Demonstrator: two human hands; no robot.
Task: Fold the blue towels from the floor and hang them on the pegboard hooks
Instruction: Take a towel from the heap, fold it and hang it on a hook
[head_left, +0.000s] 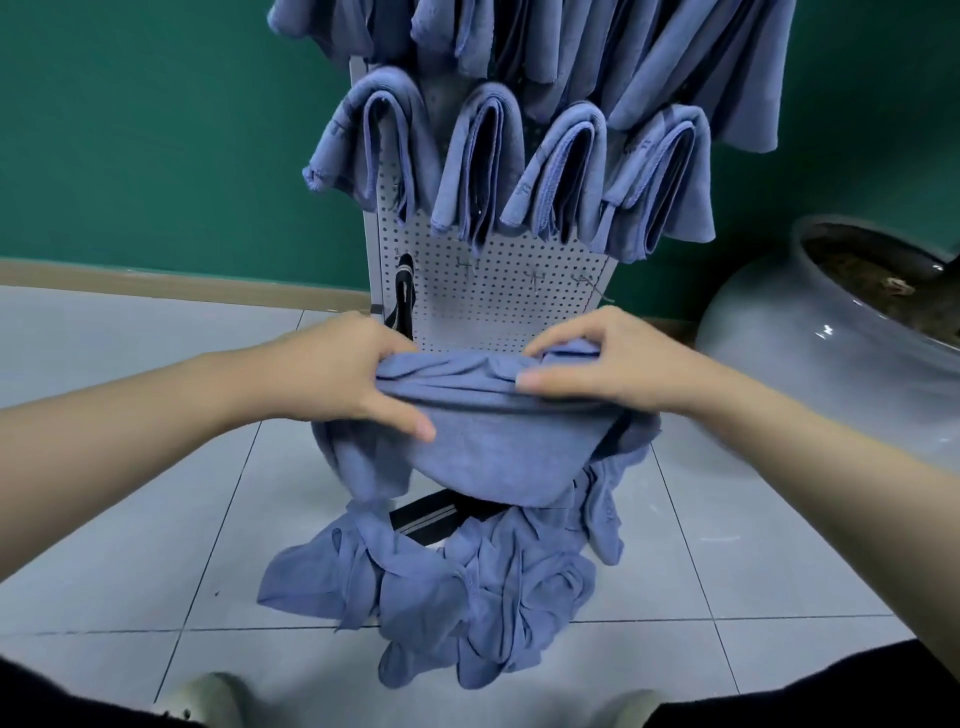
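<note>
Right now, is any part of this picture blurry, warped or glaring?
Head view: the right hand and the towel edge beneath it are motion-smeared; the left hand is sharper. Wide-angle warping bows the floor tiles and pegboard. Small glare spots sit on the grey pot.

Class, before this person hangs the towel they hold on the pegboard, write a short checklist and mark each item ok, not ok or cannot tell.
1. Both hands grip the held towel, left hand and right hand: ok.
2. Towel folded neatly: not ok, top edge bunched.
3. Free hooks on the pegboard: ok.
4. Hooks firmly seated: cannot tell.
5. Floor pile finished: not ok.
</note>
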